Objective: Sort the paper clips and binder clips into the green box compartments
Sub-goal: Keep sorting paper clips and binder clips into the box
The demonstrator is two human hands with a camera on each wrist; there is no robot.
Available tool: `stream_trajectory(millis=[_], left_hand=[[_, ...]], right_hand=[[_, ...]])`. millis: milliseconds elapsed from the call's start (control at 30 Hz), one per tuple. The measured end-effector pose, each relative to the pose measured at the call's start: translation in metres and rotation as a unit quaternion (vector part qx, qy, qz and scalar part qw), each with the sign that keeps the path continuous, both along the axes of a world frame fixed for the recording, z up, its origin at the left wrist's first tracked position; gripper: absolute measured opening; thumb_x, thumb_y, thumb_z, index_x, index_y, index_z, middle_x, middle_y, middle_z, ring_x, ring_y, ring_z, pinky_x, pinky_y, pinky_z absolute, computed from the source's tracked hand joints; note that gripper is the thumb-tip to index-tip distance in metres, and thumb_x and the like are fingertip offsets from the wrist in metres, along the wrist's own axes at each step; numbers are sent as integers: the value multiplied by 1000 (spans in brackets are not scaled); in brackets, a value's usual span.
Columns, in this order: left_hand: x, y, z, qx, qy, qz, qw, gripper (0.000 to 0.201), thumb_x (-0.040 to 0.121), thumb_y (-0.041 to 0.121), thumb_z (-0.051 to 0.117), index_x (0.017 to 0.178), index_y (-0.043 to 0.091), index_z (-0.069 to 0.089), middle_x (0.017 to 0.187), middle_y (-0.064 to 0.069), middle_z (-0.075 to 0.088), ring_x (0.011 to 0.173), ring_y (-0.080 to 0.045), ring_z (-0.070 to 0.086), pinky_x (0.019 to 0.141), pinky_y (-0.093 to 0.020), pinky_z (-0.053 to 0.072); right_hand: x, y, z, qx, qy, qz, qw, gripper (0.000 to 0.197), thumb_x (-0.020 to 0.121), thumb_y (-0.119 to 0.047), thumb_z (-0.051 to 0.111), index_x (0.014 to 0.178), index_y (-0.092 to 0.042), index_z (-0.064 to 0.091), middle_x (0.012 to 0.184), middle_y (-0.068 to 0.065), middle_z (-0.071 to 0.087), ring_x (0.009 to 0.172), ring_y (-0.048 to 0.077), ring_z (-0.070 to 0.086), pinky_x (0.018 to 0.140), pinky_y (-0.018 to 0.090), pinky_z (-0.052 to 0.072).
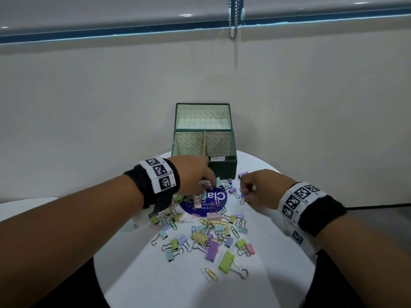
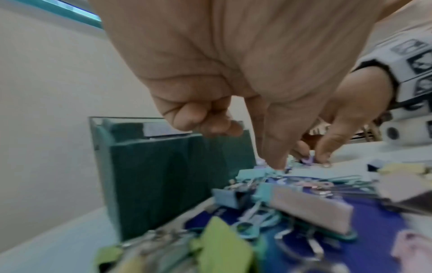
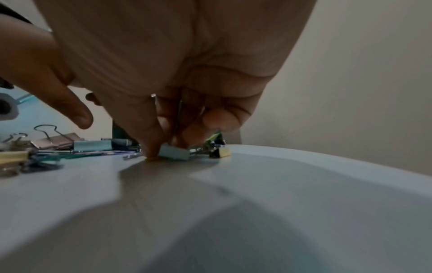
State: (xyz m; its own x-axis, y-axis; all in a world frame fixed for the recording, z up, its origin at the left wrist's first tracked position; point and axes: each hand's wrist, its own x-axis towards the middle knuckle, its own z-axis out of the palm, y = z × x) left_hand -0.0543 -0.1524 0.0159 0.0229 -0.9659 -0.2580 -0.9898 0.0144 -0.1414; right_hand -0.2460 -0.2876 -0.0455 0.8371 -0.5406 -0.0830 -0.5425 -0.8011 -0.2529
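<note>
The green box (image 1: 224,168) stands at the far edge of the round white table (image 1: 169,285), with one rear compartment and two front ones; no clips show inside. Pastel binder clips and paper clips (image 1: 211,232) lie scattered in front of it. My left hand (image 1: 208,185) reaches down just before the box; in the left wrist view one fingertip (image 2: 277,164) touches a teal binder clip (image 2: 252,174) while the outer fingers are curled, and any grip is hidden. To the right, my right hand (image 1: 244,192) pinches a small lilac binder clip (image 3: 174,152) against the tabletop.
A round blue sticker (image 1: 214,204) lies under the clips near the box. A cream wall rises directly behind the table, with a blind's bead chain (image 1: 233,18) hanging above. The table's near half (image 1: 189,292) holds only a few clips.
</note>
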Motion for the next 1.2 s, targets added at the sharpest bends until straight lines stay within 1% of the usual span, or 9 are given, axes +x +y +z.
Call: stream_trajectory(millis=[233, 533, 667, 800, 867, 967, 1033, 1133, 1200], left_hand=[[-27, -11, -15, 31, -43, -74, 996, 29, 97, 37, 55, 124, 42, 65, 110, 4, 47, 106, -21, 51, 82, -35, 49], [-16, -4, -16, 47, -69, -58, 995, 11, 89, 31, 58, 88, 26, 68, 98, 4, 48, 90, -19, 53, 78, -33, 52], [-11, 2, -6, -12, 84, 32, 996, 6, 80, 25, 64, 76, 25, 59, 86, 6, 60, 77, -15, 59, 72, -31, 55], [-8, 4, 0, -48, 324, 131, 936, 15, 84, 7, 64, 90, 22, 63, 75, 3, 65, 61, -13, 60, 61, -29, 58], [-11, 4, 1, -7, 377, 154, 913, 26, 91, 3, 52, 102, 21, 68, 68, -4, 59, 53, -14, 55, 51, -25, 52], [-21, 2, 0, 43, 420, 188, 887, 29, 92, -3, 36, 87, 2, 64, 58, -8, 52, 40, -11, 48, 41, -20, 43], [-27, 2, 0, 61, 440, 189, 876, 24, 89, -7, 38, 79, 5, 56, 55, -6, 51, 37, -10, 45, 40, -18, 40], [-30, 0, -1, 65, 347, 104, 930, 10, 89, 7, 61, 91, 15, 66, 56, 17, 54, 48, -1, 45, 56, -20, 41], [-33, 1, -4, 63, 221, 41, 972, 27, 85, 32, 75, 111, 27, 69, 78, 23, 59, 67, 3, 50, 67, -18, 41]], right_hand=[[-1, -2, 9, -3, -65, -20, 998, 8, 82, -18, 57, 82, -26, 55, 87, -9, 64, 80, 18, 61, 75, 38, 56], [-3, 0, 4, -18, -12, -18, 1000, 3, 74, -31, 66, 73, -34, 65, 88, -17, 59, 83, 8, 61, 75, 30, 57], [-1, -1, 1, -7, 4, -16, 1000, 9, 78, -37, 71, 72, -35, 65, 88, -17, 60, 84, 9, 62, 76, 27, 54], [1, 1, 1, -5, 12, 3, 1000, 14, 81, -49, 70, 82, -35, 68, 90, -17, 57, 84, 9, 60, 79, 32, 56], [1, 2, 2, -2, 18, 16, 1000, 13, 84, -49, 65, 88, -37, 70, 94, -18, 56, 88, 10, 61, 82, 34, 56], [1, 1, 1, 0, 26, 29, 999, 9, 84, -39, 65, 91, -40, 69, 93, -18, 61, 90, 10, 61, 85, 31, 55], [2, 1, -1, -5, 32, 32, 999, 4, 83, -33, 64, 86, -35, 68, 87, -16, 66, 85, 10, 63, 81, 32, 57], [3, 5, -1, -39, 25, 25, 999, 14, 82, -30, 55, 71, -24, 61, 74, -10, 64, 72, 14, 63, 68, 34, 59], [2, 8, 1, -54, -6, 28, 998, 15, 79, -29, 51, 66, -24, 55, 73, -10, 59, 71, 14, 59, 65, 33, 57]])
